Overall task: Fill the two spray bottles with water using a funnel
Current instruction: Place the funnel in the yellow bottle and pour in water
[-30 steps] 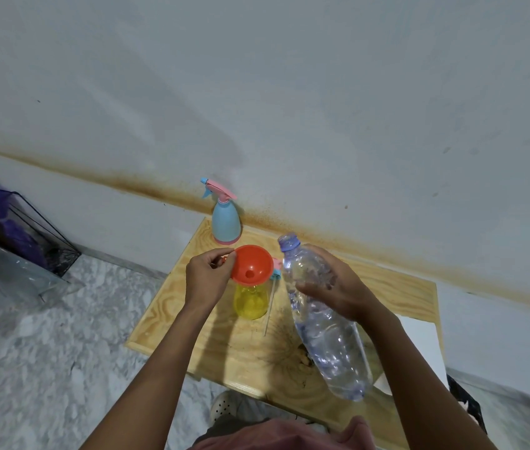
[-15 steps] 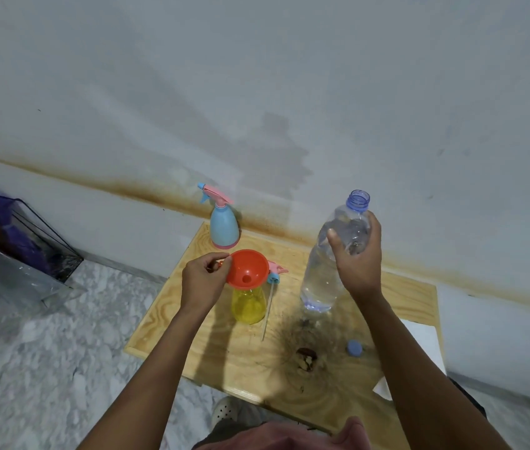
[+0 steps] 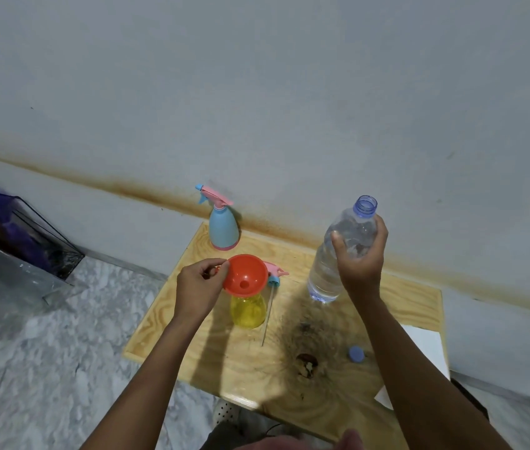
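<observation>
My left hand [image 3: 197,289] pinches the rim of the orange funnel [image 3: 244,278], thumb and fingers closed on its near-left edge. The funnel sits in the neck of the yellow spray bottle [image 3: 248,310], which stands upright near the middle of the small wooden table [image 3: 413,306]. That bottle's pink-and-blue trigger head [image 3: 275,275] lies on the table just beside the funnel on its right, its thin dip tube [image 3: 267,315] stretched toward me along the wood.

My right hand [image 3: 362,258] is wrapped around the upper part of the clear water bottle [image 3: 331,274]. The bottle is uncapped, mouth up, tilted a little to the right. I cannot tell whether its base touches the table. Its blue cap [image 3: 356,353] lies on the table nearer me, right of a dark knot [image 3: 306,363] in the wood.

The blue spray bottle [image 3: 223,229], its pink trigger head still on, stands at the far edge of the table against the wall [image 3: 257,92].
</observation>
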The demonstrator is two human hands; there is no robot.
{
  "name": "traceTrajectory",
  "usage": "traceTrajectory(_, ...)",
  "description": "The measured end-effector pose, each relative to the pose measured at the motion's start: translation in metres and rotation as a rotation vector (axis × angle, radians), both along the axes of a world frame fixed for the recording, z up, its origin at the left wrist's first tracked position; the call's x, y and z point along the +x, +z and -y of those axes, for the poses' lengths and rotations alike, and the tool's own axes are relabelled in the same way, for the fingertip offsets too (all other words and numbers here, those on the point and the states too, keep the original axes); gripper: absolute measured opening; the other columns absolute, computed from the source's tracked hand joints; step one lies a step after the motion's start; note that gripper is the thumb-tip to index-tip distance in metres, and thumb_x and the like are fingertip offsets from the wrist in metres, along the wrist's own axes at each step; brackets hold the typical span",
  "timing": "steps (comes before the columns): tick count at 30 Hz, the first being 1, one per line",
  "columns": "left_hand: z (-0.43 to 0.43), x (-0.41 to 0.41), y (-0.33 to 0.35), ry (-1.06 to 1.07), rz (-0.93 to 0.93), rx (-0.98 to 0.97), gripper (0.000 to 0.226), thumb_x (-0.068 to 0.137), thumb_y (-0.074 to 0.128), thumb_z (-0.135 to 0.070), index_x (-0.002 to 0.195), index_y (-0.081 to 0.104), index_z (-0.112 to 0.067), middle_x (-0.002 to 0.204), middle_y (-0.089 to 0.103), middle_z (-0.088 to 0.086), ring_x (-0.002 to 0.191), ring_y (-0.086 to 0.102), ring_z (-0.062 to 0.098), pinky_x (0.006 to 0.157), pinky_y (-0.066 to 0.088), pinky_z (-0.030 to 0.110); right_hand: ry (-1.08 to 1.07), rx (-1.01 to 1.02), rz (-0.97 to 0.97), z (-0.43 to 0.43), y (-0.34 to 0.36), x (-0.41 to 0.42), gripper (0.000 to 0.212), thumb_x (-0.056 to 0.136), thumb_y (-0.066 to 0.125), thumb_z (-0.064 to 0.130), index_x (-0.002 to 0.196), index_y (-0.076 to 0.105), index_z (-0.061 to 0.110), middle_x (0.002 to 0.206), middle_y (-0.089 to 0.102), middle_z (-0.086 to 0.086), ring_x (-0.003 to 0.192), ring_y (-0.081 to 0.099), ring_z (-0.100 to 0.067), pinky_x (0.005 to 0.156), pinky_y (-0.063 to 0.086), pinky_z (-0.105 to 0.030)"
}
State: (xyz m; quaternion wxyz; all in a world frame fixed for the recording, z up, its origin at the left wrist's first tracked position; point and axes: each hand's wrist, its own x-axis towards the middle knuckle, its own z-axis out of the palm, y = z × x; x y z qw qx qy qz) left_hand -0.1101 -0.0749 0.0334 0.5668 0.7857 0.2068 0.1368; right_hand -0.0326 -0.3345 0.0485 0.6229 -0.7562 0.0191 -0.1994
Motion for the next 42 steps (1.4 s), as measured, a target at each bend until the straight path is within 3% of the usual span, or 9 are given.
traceTrajectory(7,0.001,0.002,-0.002,0.003,-0.016,-0.010,0.009,0.089,0.071,-0.017,0.092,0.079,-0.017,0.067,0.060,-0.001,0.070,0.058,0.010,0.072,0.052,0.025,0.004,-0.066,-0.029,0.005,-0.007,-0.001,0.082,0.080,0.079,0.034,0.147,0.032,0.026,0.143,0.049,0.001,0.132,0.049,-0.014,0.106,0.047,-0.036)
traceTrajectory(12,-0.001,0.001,-0.004,-0.003,-0.018,-0.014,0.008,0.089,0.071,-0.017,0.092,0.079,-0.017,0.065,0.057,-0.001,0.070,0.057,0.011,0.073,0.052,0.027,-0.188,-0.234,-0.049,-0.002,-0.004,-0.015,0.093,0.078,0.079,0.045,0.150,0.028,0.016,0.144,0.040,-0.005,0.134,0.041,-0.015,0.106,0.045,-0.040)
traceTrajectory(15,-0.001,0.001,-0.005,-0.001,-0.018,-0.020,0.008,0.089,0.071,-0.017,0.092,0.078,-0.017,0.066,0.058,-0.001,0.069,0.057,0.011,0.072,0.052,0.027,-0.406,-0.433,0.211,-0.015,-0.004,-0.037,0.072,0.081,0.079,0.033,0.135,0.041,0.003,0.130,0.049,-0.020,0.123,0.047,-0.033,0.102,0.044,-0.049)
traceTrajectory(18,0.000,0.000,-0.004,-0.004,-0.014,-0.028,0.008,0.089,0.071,-0.017,0.092,0.078,-0.016,0.067,0.059,0.000,0.070,0.057,0.011,0.072,0.052,0.028,-0.232,-0.469,0.372,-0.039,-0.002,-0.064,0.038,0.087,0.068,0.027,0.117,0.053,0.011,0.108,0.057,-0.008,0.099,0.056,-0.022,0.086,0.050,-0.040)
traceTrajectory(21,0.000,-0.001,-0.003,-0.010,-0.011,-0.030,0.008,0.089,0.071,-0.017,0.093,0.078,-0.017,0.071,0.063,0.002,0.072,0.059,0.011,0.073,0.053,0.028,0.136,-0.446,0.005,-0.066,0.002,-0.072,0.027,0.089,0.060,0.039,0.113,0.059,0.026,0.098,0.057,0.014,0.080,0.056,-0.003,0.069,0.051,-0.029)
traceTrajectory(25,0.001,-0.002,-0.002,-0.026,-0.002,-0.030,0.007,0.089,0.071,-0.019,0.089,0.077,-0.022,0.070,0.062,0.002,0.070,0.058,0.011,0.071,0.054,0.029,0.405,-0.290,-0.524,-0.085,0.001,-0.058,0.038,0.091,0.061,0.043,0.122,0.062,0.021,0.108,0.068,0.003,0.098,0.064,-0.014,0.088,0.052,-0.035)
traceTrajectory(33,-0.004,-0.003,-0.007,-0.043,-0.006,-0.099,0.006,0.088,0.073,-0.023,0.090,0.078,-0.021,0.064,0.058,-0.005,0.067,0.058,0.009,0.072,0.056,0.031,0.392,-0.338,-0.506,-0.091,0.007,-0.055,0.026,0.090,0.060,0.019,0.114,0.069,0.014,0.091,0.075,-0.005,0.082,0.069,-0.018,0.076,0.055,-0.032)
traceTrajectory(39,-0.010,-0.009,-0.008,-0.102,-0.012,-0.275,0.027,0.099,0.056,-0.037,0.095,0.075,-0.019,0.085,0.069,0.016,0.078,0.068,0.024,0.076,0.058,0.036,0.365,-0.210,-0.462,-0.079,0.015,-0.056,0.014,0.090,0.060,0.016,0.093,0.063,0.029,0.076,0.068,0.003,0.065,0.068,-0.010,0.067,0.060,-0.037)
traceTrajectory(42,-0.013,-0.008,-0.017,-0.158,-0.083,-0.261,0.019,0.101,0.053,-0.031,0.106,0.071,-0.032,0.097,0.069,0.006,0.089,0.066,0.022,0.080,0.054,0.036,0.348,-0.132,-0.436,-0.067,0.021,-0.057,0.017,0.092,0.063,0.013,0.090,0.062,0.029,0.080,0.069,-0.001,0.068,0.069,-0.014,0.060,0.060,-0.030)
